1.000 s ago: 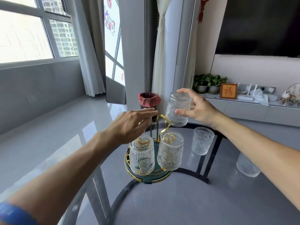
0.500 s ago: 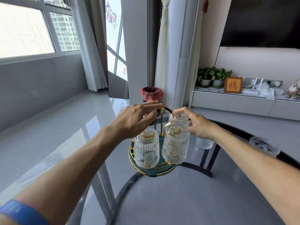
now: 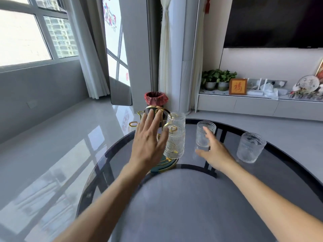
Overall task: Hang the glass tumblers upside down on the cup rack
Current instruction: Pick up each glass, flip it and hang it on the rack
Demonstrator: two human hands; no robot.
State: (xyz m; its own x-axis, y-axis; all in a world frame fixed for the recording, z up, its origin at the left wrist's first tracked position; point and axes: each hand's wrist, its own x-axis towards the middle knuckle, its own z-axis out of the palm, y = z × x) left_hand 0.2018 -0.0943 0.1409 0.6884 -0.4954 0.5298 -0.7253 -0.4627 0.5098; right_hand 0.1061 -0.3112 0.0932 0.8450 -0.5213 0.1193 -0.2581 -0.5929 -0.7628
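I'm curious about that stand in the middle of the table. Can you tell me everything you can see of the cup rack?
The cup rack stands upright on the glass table, left of centre. It looks like gold metal: a looped handle on top, small curled hooks on arms, and a round dark green base rimmed in gold. Two ribbed glass tumblers hang on it upside down. The left hand, open with fingers spread, covers much of it; whether it touches cannot be told.

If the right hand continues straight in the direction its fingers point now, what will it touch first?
Most likely the upright glass tumbler just beyond the right hand. The fingers already overlap its lower part in this view, though I cannot tell whether they touch.
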